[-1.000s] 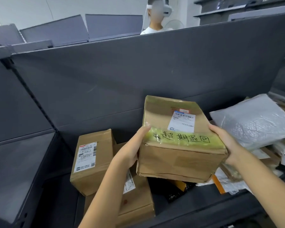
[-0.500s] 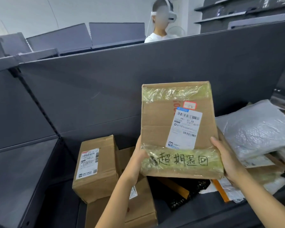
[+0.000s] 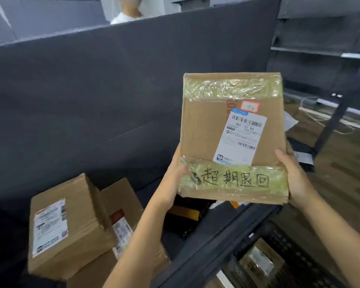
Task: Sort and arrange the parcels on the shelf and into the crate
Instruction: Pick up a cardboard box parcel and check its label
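Note:
I hold a brown cardboard parcel upright in front of me, its white shipping label and yellow-taped edges facing me, black handwriting on the lower tape. My left hand grips its lower left corner, thumb on the front. My right hand grips its lower right corner. The parcel hangs above the dark shelf. Below the shelf at the lower right is a black slotted crate with a parcel inside.
Two brown boxes stand on the shelf at the left, another lies under them. A black-and-yellow packet lies beneath the held parcel. A grey back panel rises behind. Another person stands beyond it. Wooden floor and rack legs at right.
The parcel was tipped up from lying flat to upright, label facing me, then carried to the right and nearer. My view has swung right; the white plastic mailers are out of sight.

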